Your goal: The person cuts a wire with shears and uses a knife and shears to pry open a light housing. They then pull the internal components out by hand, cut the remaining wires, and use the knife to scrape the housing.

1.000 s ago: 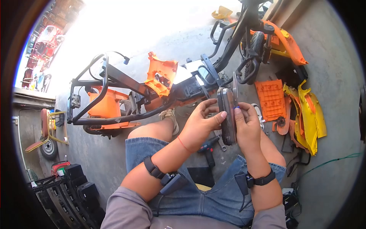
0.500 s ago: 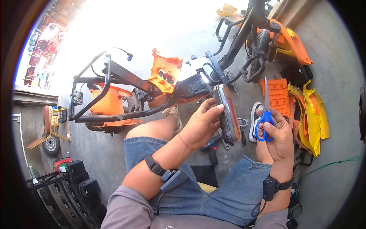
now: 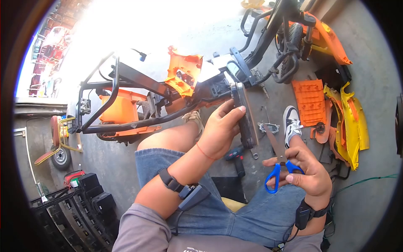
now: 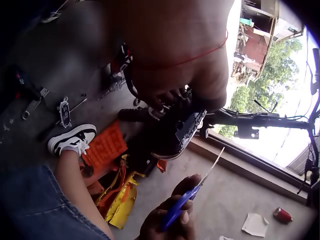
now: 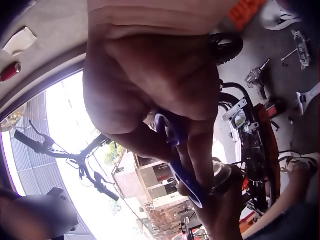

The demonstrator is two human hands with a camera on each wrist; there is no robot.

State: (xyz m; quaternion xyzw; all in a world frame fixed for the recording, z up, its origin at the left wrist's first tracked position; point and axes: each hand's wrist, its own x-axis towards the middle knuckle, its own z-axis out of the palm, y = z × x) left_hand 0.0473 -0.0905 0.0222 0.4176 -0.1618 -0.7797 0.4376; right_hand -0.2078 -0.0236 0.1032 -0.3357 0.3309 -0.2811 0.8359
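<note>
My left hand (image 3: 221, 131) grips a long, narrow tail light (image 3: 246, 117) by its side, thumb across the near edge. Its dark housing is turned mostly toward me in the head view. To the right and nearer my lap, my right hand (image 3: 311, 173) holds blue-handled scissors (image 3: 273, 178), with the blades pointing away from me toward the frame. In the right wrist view the fingers curl about the blue scissor handles (image 5: 187, 181). The left wrist view shows the scissors (image 4: 175, 212) apart from the tail light.
Beyond my hands lies a stripped scooter frame (image 3: 138, 126) with an orange panel (image 3: 183, 73) on it. A cordless drill (image 3: 236, 156) and a small display unit (image 3: 268, 127) are on the floor between my legs. Orange and yellow panels (image 3: 350, 126) lie at the right.
My right hand has drawn away from the tail light to the right and back toward me, bringing the scissors along. The tail light has turned so its red-orange lens shows less.
</note>
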